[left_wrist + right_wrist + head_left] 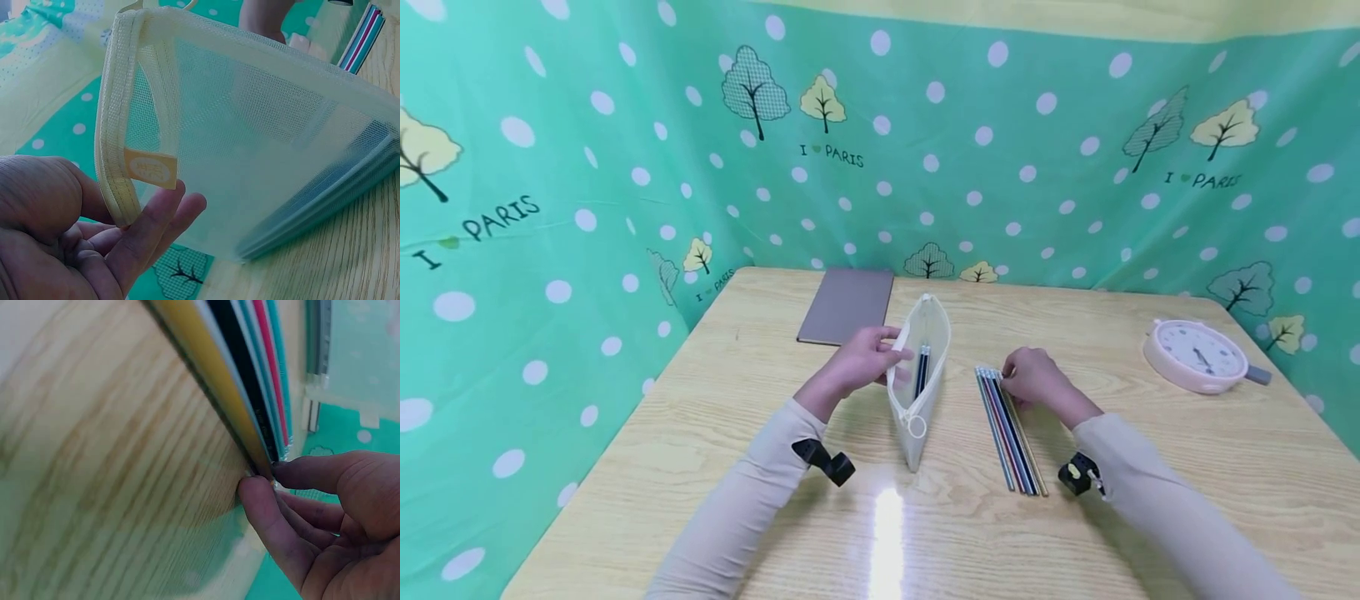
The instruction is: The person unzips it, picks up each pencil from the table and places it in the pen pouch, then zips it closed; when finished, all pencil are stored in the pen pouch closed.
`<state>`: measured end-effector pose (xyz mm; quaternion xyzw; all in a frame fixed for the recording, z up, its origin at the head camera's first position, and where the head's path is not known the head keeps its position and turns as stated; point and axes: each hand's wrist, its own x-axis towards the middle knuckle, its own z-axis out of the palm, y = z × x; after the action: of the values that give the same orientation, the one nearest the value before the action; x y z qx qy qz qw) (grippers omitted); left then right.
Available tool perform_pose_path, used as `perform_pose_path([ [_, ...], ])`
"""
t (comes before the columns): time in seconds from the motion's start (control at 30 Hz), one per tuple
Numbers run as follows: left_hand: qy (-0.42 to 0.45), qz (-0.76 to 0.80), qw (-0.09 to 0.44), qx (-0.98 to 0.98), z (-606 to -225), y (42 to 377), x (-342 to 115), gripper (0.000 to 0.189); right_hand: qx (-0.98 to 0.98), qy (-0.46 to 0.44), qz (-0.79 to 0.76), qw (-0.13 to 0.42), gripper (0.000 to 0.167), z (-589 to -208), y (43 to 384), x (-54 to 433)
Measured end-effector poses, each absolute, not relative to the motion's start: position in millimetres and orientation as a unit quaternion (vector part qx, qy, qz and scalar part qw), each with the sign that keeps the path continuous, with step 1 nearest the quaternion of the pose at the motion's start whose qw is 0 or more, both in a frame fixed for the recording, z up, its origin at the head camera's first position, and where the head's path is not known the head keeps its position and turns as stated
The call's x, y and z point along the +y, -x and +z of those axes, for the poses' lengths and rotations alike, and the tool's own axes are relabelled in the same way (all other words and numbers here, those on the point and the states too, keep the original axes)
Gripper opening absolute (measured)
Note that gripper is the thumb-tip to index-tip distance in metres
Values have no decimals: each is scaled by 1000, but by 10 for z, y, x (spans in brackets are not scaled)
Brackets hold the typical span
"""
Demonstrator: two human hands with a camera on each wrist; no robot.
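We see a green dotted cloth (970,192) walling the table at the back and left, printed with trees and "I PARIS", its upper edge running out of the head view. Below it the pale wood-grained table (700,467) carries a bright streak of glare near the front, and its near edge is cut off. The two sleeves (737,508) also leave at the bottom. A grey-mauve notebook (848,307) lies near the back edge. In front of it stands a mesh pouch (250,150), unzipped at the top. At far right we find a pink clock (1198,354), its time too blurred for us to read. The left hand (867,360) pinches the pouch's rim, some fingers inside and partly hidden. The right hand (1037,379) covers the far end of a gold pencil (212,369), thumb and finger pinching its tip. That pencil is the rightmost of a row of pencils (1017,433) beside the pouch; dark pencils (922,371) stand inside it, their lower ends out of sight. A grey item (1257,375) pokes from behind the clock, unidentifiable to us. The print on the pouch's tan label (151,167) is illegible.
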<state>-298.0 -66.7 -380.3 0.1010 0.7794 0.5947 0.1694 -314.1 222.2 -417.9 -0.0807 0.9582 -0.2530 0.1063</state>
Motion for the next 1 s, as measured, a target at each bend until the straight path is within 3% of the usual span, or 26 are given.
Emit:
perform_pose_path([
  [0.17, -100, 596, 170, 779, -3816, 2971, -683, 45, 965, 90, -224, 101, 10, -4190, 3127, 2155],
  [0.37, -108, 595, 171, 778, -3844, 2960, -676, 44, 947, 75, -299, 95, 27, -4047, 3055, 2176],
  [0.7, -114, 590, 169, 781, -3829, 2942, -675, 46, 784, 41, -614, -83, 41, -3365, 2791, 2128],
  [0.9, -119, 593, 168, 778, -3803, 2937, -667, 47, 650, 31, -744, -151, 20, -3244, 2754, 1897],
  [1.0, -116, 591, 168, 781, -3806, 2940, -662, 48, 607, 19, -776, -172, 17, -3278, 2760, 1774],
])
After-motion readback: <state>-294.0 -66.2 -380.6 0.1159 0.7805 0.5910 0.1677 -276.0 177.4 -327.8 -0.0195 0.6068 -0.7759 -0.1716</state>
